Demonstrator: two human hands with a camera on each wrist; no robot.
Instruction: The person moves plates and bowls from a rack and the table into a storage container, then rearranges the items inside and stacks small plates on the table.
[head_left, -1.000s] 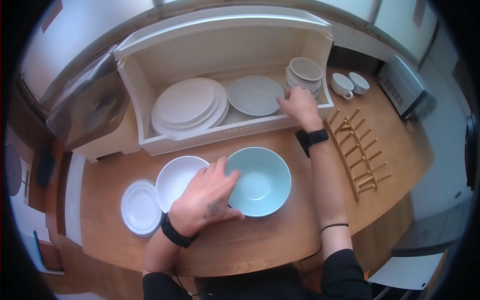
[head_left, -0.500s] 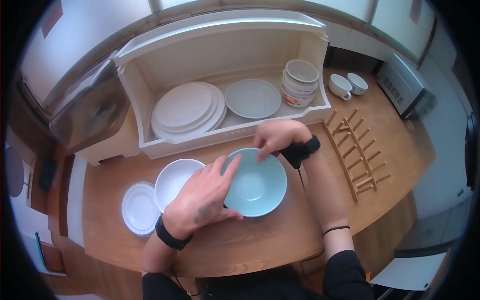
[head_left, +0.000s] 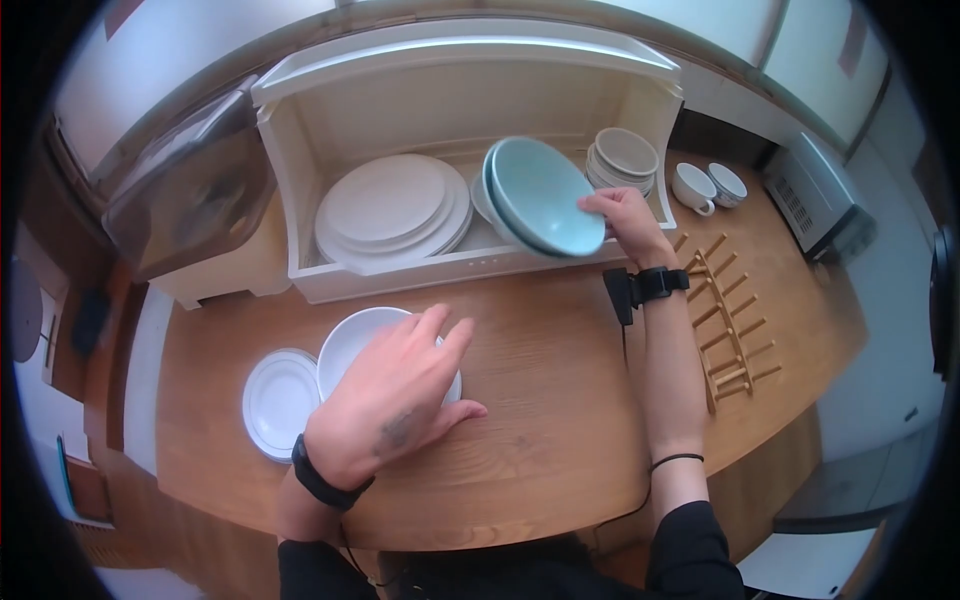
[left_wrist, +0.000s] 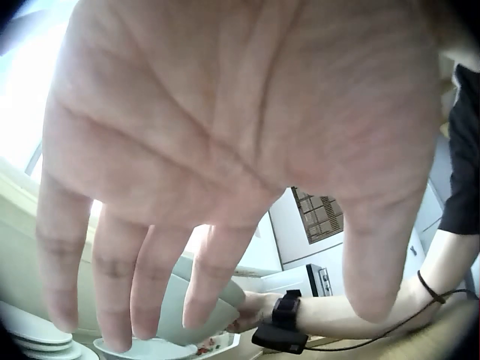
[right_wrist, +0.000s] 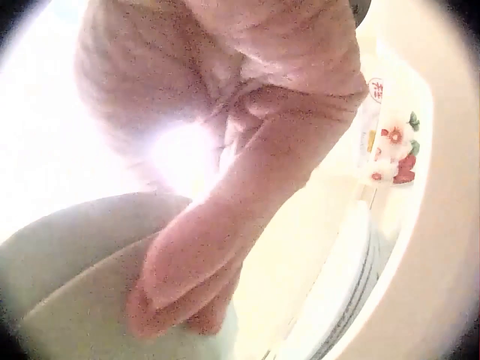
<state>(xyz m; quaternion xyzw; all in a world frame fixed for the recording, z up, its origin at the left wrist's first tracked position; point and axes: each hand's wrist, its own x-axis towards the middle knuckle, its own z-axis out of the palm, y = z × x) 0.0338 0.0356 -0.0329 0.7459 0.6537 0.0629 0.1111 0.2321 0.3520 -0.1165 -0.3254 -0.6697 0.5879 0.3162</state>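
Note:
My right hand (head_left: 635,225) pinches the rim of the teal bowls (head_left: 550,195), which look like two nested together. They are tilted steeply over the front of the cream dish cabinet (head_left: 380,283), covering most of the round plate (head_left: 479,200) behind. In the right wrist view, the thumb and fingers (right_wrist: 202,255) close on the pale rim. My left hand (head_left: 395,400) is spread with nothing in its grasp, above a white bowl (head_left: 350,340) on the table and partly hiding it. The left wrist view shows its open palm (left_wrist: 225,127) and extended fingers.
Small white plates (head_left: 280,405) are stacked left of the white bowl. Inside the cabinet are stacked large plates (head_left: 385,200) and small bowls (head_left: 628,153). To the right stand a wooden peg rack (head_left: 735,340), two cups (head_left: 693,188) and a silver appliance (head_left: 815,195).
My right hand moved from the small bowls to the teal bowls' rim, then raised and tilted them off the table toward the cabinet. My left hand no longer overlaps them and remains over the white bowl.

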